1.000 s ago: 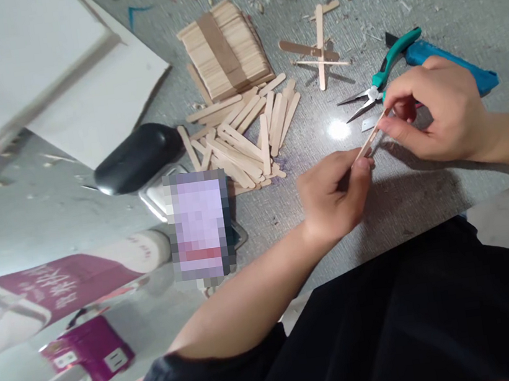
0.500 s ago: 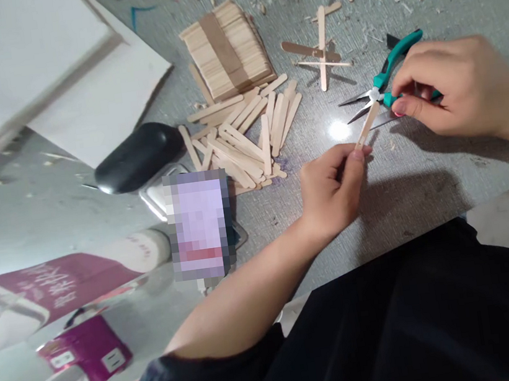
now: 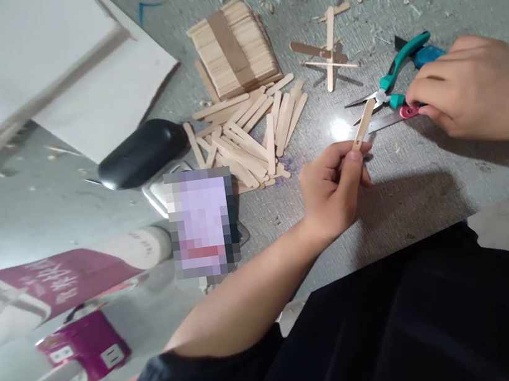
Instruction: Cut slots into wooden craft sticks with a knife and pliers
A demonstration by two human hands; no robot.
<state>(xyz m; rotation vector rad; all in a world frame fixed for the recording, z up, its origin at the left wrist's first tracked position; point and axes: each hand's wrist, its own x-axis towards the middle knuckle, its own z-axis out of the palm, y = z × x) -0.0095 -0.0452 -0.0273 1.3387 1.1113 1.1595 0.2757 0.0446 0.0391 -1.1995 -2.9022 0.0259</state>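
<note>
My left hand (image 3: pixel 335 187) is closed on a wooden craft stick (image 3: pixel 364 123), held upright and tilted to the right above the grey table (image 3: pixel 405 195). My right hand (image 3: pixel 476 89) is curled over a metal blade with a pink end (image 3: pixel 392 117) lying on the table, its fingers closed on the pink end. Teal-handled pliers (image 3: pixel 395 69) lie just beyond the blade, partly under that hand. A blue tool (image 3: pixel 427 55) shows behind the fingers.
Loose craft sticks (image 3: pixel 247 138) lie in a heap mid-table, with a banded bundle (image 3: pixel 236 49) behind. Glued stick crosses (image 3: pixel 328 53) sit at the back. A black case (image 3: pixel 144 152), white boards (image 3: pixel 56 73) and purple boxes (image 3: pixel 83 350) fill the left side.
My right hand let go of the stick's upper end and moved right and down onto the blade by the pliers. My left hand kept the stick and barely moved.
</note>
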